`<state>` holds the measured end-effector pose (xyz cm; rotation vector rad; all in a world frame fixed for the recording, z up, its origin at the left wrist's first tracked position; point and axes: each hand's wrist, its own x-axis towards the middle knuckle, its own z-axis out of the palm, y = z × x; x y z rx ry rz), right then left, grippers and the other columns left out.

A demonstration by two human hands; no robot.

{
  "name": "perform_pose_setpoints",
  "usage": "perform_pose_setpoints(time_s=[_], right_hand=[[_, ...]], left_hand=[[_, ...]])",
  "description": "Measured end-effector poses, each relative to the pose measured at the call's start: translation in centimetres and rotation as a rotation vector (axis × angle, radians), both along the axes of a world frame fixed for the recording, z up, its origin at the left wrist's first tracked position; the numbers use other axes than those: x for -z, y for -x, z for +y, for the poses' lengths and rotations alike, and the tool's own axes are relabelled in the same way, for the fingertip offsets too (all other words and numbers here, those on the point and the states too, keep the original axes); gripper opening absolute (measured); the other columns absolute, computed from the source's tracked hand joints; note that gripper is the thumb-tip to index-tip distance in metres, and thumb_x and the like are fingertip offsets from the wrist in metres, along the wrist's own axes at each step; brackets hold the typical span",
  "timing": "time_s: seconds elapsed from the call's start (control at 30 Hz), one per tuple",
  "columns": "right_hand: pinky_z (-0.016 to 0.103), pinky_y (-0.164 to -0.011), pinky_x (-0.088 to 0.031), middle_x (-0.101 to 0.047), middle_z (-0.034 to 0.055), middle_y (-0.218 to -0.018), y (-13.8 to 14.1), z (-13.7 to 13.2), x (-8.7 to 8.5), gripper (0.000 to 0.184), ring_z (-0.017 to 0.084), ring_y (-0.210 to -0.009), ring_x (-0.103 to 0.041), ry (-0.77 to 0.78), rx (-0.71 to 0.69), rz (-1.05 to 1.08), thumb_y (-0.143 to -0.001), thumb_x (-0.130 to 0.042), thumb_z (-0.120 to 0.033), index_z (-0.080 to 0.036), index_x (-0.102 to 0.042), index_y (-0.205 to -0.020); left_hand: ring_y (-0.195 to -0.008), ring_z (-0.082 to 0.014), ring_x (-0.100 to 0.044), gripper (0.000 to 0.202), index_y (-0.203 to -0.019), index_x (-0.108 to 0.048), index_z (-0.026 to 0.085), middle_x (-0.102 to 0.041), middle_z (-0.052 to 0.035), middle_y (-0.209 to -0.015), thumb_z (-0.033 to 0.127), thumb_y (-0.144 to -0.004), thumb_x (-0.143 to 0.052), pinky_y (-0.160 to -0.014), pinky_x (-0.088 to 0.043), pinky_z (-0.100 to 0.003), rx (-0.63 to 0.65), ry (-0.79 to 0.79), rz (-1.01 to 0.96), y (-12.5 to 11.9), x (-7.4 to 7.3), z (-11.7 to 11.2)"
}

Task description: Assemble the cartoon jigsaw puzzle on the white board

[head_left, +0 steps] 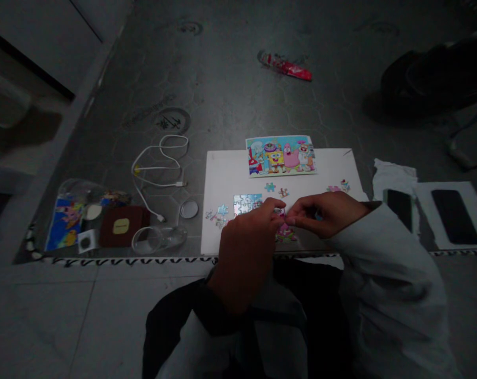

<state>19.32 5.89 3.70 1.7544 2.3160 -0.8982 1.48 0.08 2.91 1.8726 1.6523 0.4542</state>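
Observation:
My left hand (248,239) and my right hand (325,213) meet over a white board (222,179) on the floor. Both pinch small jigsaw pieces (281,213) between thumb and fingers, just above a pink joined patch (286,232). A joined blue patch of puzzle (247,202) lies left of my fingers. Loose pieces (269,186) are scattered about the board, some at its right side (339,186). A colourful cartoon reference picture (280,155) lies at the board's far edge.
A white cable (159,163), a round lid (188,209), a clear jar on its side (157,239), a brown box (122,226) and a plastic bag (70,213) lie to the left. Two dark phones (455,216) rest on white paper at right. A red wrapper (286,65) lies farther off.

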Motion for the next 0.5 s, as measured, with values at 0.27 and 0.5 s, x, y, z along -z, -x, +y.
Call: perform_pose_setpoints(time_s=[0.27, 0.5], right_hand=[[0.025, -0.058, -0.038, -0.068, -0.0038, -0.062, -0.9, 0.6, -0.1, 0.016, 0.012, -0.058, -0.059, 0.049, 0.03, -0.171, -0.081, -0.066, -0.04, -0.027, -0.077, -0.079], [0.028, -0.06, -0.039, -0.074, 0.0009, -0.076, -1.0, 1.1, -0.3, 0.018, 0.017, -0.069, -0.063, 0.043, 0.137, -0.388, -0.08, -0.066, -0.04, -0.027, -0.078, -0.082]], left_hand=[[-0.078, -0.0176, -0.067, 0.009, -0.097, -0.067, 0.027, -0.074, 0.0038, -0.091, 0.033, -0.095, -0.06, -0.064, -0.039, -0.03, -0.019, -0.1, 0.176, 0.3, 0.1, -0.2], [-0.079, -0.0177, -0.066, 0.011, -0.096, -0.066, 0.026, -0.073, 0.0027, -0.091, 0.032, -0.096, -0.057, -0.064, -0.037, -0.03, -0.04, -0.078, 0.231, 0.6, -0.1, -0.4]])
